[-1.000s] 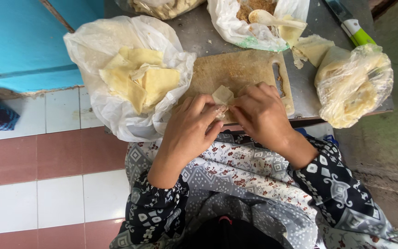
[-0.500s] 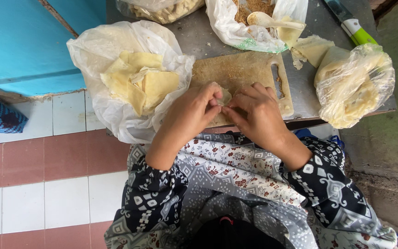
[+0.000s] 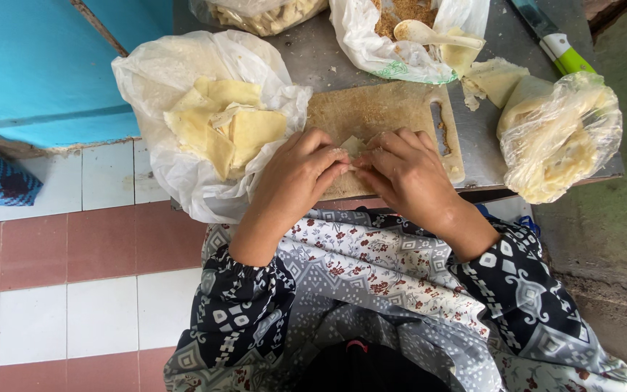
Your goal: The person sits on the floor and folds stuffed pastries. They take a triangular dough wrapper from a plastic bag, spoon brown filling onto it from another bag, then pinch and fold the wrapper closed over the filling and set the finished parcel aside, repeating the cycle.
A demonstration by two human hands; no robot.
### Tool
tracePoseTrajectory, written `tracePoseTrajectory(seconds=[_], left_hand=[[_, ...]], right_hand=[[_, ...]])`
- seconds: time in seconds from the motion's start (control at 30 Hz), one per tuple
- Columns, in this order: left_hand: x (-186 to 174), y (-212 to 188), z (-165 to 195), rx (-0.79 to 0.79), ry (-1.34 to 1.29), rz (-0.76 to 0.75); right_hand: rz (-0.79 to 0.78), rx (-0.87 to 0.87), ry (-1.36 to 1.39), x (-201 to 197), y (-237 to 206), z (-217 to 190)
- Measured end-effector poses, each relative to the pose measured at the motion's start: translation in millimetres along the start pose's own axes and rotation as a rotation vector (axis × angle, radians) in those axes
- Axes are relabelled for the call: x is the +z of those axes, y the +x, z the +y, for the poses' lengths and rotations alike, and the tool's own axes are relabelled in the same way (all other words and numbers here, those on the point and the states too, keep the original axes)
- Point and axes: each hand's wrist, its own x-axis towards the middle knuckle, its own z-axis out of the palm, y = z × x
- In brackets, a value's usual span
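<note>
1. Grey metal table (image 3: 313, 62) beside a blue wall, over red-and-white floor tiles.
2. Since a second ago, the wrapper (image 3: 353, 145) on the board (image 3: 379, 109) shows less; both hands have closed over it, so folding looks further along.
3. Left hand (image 3: 295, 174) and right hand (image 3: 408, 170): fingertips together, pinching the pale, thin wrapper.
4. Left bag (image 3: 183, 174): crinkled white plastic, limp yellow sheets.
5. Right bag (image 3: 560, 138): clear film, pale contents.
6. Spoon (image 3: 426, 33): cream plastic, in brown filling.
</note>
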Motion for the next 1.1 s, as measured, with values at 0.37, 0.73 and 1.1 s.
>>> tracePoseTrajectory(seconds=[0.37,0.73,1.1], left_hand=[[13,10,2,-0.174,-0.072,0.025],[11,-1,8,-0.025,0.338,0.02],[33,-22,38,-0.11,0.627,0.127]], right_hand=[[0.015,0.173,0.082,8,12,2],[0.014,-0.008,-0.274,9,7,-3],[0.183,0.082,-0.1,11,-8,-18]])
